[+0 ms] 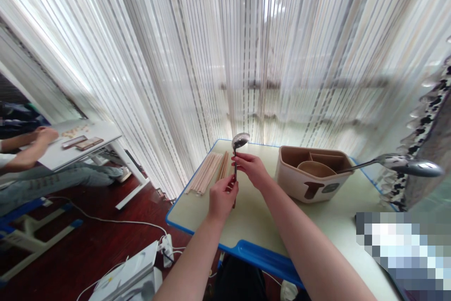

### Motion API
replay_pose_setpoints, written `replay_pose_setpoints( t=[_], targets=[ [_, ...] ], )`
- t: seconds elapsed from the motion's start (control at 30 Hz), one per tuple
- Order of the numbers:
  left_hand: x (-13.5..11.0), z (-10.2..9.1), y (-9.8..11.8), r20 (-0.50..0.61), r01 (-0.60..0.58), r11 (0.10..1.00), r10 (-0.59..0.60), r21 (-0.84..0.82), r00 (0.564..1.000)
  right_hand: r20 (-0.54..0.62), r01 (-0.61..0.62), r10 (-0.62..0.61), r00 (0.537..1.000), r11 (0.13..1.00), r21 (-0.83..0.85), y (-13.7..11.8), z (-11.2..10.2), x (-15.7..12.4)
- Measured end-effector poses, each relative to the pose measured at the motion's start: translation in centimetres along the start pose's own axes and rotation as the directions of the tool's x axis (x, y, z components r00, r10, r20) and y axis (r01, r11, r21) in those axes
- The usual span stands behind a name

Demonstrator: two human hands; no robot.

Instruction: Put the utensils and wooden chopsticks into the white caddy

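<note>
L hand (222, 196) & R hand (252, 168): grip pinching ladle (241, 140) handle, bowl up, above desk (257, 219), nr chopsticks (205, 174). Poss. risk: top-heavy bowl twists or tips if pinch loosens.

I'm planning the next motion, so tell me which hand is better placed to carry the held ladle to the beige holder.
Probably the right hand: it is nearer the beige holder and holds the ladle higher up. The left hand grips it lower, farther from the holder.
</note>
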State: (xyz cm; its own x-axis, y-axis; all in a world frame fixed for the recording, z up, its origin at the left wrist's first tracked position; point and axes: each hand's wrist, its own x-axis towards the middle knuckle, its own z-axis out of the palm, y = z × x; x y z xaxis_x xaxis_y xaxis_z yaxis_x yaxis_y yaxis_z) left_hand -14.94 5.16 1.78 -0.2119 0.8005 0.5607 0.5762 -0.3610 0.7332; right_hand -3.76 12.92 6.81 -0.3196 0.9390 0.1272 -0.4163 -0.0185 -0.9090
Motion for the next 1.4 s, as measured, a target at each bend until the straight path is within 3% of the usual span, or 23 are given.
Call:
replay_pose_setpoints(
  t=[0.27, 0.57, 0.7, 0.9, 1.07, 1.2, 1.4],
  targets=[
    [0.1, 0.1, -0.3, -0.069, -0.079, 0.996, 0.081, 0.032, 0.994, -0.02, 0.048, -0.049, 0.999, 0.998, -0.03, -1.2, 1.7, 0.3],
    [-0.4, 0.3, 0.2, -0.052, 0.072, 0.989, -0.08, -0.129, 0.995, -0.007, 0.127, -0.128, 0.992, 0.988, -0.092, -3.1, 2.5, -1.2],
    [-0.4, 0.4, 1.3, 0.045, 0.107, 0.967, -0.099, -0.231, 0.994, 0.017, 0.17, -0.169, 0.985, 0.979, -0.112, -4.4, 1.6, -2.5],
    [0.5, 0.5, 4.7, 0.311, 0.245, 0.867, -0.111, -0.434, 0.944, -0.03, 0.203, -0.21, 0.977, 0.966, -0.161, -7.7, -0.3, -4.9],
    [1.2, 1.2, 8.7, 0.42, 0.294, 0.824, -0.076, -0.484, 0.904, -0.071, 0.232, -0.252, 0.965, 0.948, -0.217, -11.4, -1.8, -7.0],
    [1.4, 2.1, 11.2, 0.48, 0.234, 0.845, 0.03, -0.481, 0.877, -0.026, 0.261, -0.283, 0.959, 0.914, -0.311, -14.2, -3.3, -9.0],
    [2.0, 4.7, 13.9, 0.495, 0.111, 0.859, 0.179, -0.5, 0.85, -0.074, 0.296, -0.341, 0.937, 0.889, -0.349, -17.5, -6.4, -11.0]
  ],
)
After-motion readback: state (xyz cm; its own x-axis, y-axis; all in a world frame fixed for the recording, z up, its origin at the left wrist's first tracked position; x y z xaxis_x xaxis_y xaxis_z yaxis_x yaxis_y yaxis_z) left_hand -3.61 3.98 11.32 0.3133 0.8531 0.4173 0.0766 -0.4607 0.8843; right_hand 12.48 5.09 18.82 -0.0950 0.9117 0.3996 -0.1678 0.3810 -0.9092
